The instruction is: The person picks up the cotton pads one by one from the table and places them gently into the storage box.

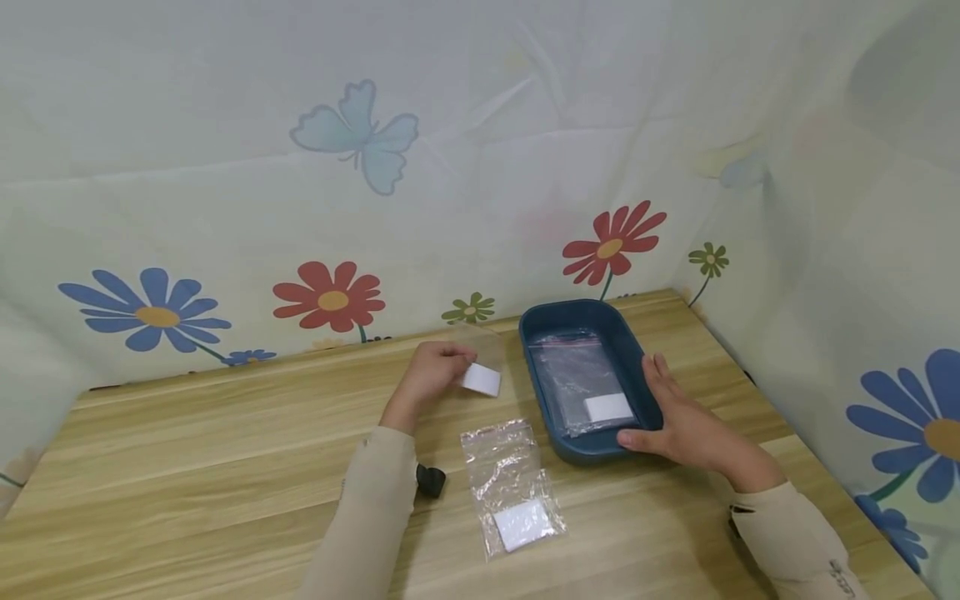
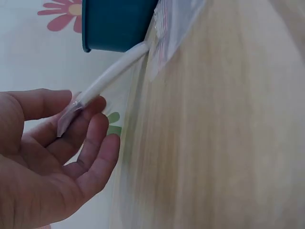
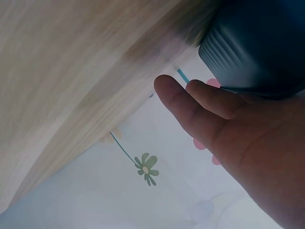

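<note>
My left hand [image 1: 435, 371] is left of a dark blue tray [image 1: 555, 450], pinching a clear plastic bag [image 2: 69, 119] by its edge between thumb and fingers. A flat white piece [image 1: 482, 380] shows in that bag, seen edge-on in the left wrist view. My right hand [image 1: 686, 425] lies against the tray's near right corner, with the thumb at the rim and the fingers extended along the outer side. In the right wrist view two of its fingers [image 3: 186, 107] stretch out straight beside the tray wall. Inside the tray lie clear zip bags [image 1: 573, 375] with a white piece at their near end.
Another clear bag [image 1: 510, 467] with a white piece [image 1: 523, 525] in it lies on the wooden table [image 1: 225, 467], in front of the tray. A small black object [image 1: 431, 481] shows beside the left sleeve. Flower-printed cloth [image 1: 480, 208] hangs behind the table and along its right side.
</note>
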### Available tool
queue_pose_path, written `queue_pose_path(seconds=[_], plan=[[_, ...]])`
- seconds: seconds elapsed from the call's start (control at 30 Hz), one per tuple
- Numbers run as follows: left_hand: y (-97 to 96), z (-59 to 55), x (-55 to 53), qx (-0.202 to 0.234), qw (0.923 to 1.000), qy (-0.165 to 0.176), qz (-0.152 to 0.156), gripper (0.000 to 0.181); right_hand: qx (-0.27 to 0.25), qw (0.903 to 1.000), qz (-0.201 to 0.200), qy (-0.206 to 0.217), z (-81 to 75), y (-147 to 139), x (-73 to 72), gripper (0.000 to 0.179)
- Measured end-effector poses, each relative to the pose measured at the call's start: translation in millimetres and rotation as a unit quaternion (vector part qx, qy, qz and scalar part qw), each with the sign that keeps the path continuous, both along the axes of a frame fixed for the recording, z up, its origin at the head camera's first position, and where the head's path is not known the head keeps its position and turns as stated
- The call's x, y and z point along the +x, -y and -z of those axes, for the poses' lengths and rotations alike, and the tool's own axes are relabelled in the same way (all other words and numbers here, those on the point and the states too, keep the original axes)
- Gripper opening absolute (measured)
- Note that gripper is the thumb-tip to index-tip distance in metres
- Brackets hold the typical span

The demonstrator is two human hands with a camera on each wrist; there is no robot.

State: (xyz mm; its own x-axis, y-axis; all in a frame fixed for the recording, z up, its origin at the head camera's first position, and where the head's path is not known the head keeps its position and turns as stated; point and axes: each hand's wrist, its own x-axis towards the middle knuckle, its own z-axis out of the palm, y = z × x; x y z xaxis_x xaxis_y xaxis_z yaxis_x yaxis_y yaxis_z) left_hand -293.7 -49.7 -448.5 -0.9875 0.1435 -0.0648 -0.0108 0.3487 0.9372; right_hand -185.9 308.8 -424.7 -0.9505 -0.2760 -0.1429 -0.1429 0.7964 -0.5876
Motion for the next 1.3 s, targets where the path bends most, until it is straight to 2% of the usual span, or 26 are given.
queue_pose_path(seconds=[0.17,0.23,0.37,0.47,0.6,0.7,0.8,0.93,1.03,1.17,1.3], plan=[[-2.2,-4.6,-0.4,-0.006,0.9988,-0.042,-0.023,0.01,-0.005,1.0,0.002,-0.003,0.3,-1.6,1.1,0.121],[-2.0,-6.6,-1.0,0.002,0.9983,-0.049,-0.032,0.01,-0.005,1.0,0.003,-0.004,0.7,-1.9,1.3,0.121],[-1.4,-12.6,-0.5,0.028,0.9979,-0.043,-0.038,0.016,-0.004,1.0,0.005,-0.004,1.6,-2.4,1.2,0.121],[-0.2,-18.6,1.8,0.061,0.9973,-0.027,-0.033,0.023,-0.006,1.0,0.003,-0.005,3.1,-3.5,1.0,0.121],[0.3,-27.4,7.7,0.116,0.9932,-0.01,-0.004,0.034,-0.01,0.9999,0.0,-0.005,5.7,-4.6,0.7,0.123],[-5.3,-35.1,14.3,0.144,0.9888,-0.017,0.036,0.045,-0.012,0.9999,-0.003,-0.005,6.1,-3.8,0.7,0.123],[-18.3,-42.2,20.9,0.149,0.9851,-0.037,0.078,0.056,-0.015,0.9999,-0.004,-0.005,5.6,-3.0,-0.1,0.124],[-44.4,-47.4,24.3,0.121,0.9831,-0.065,0.121,0.063,-0.012,0.9999,0.0,-0.005,4.0,-2.4,-1.5,0.124],[-65.8,-49.3,22.9,0.082,0.9841,-0.085,0.133,0.064,-0.007,0.9999,-0.001,-0.009,3.4,-2.8,-2.1,0.124],[-92.0,-49.4,19.7,0.009,0.9842,-0.102,0.145,0.063,-0.007,0.9998,-0.006,-0.015,3.2,-4.2,-2.0,0.124],[-115.2,-47.9,18.0,-0.066,0.9783,-0.102,0.168,0.061,-0.007,0.9998,-0.008,-0.016,1.9,-5.0,-1.1,0.124]])
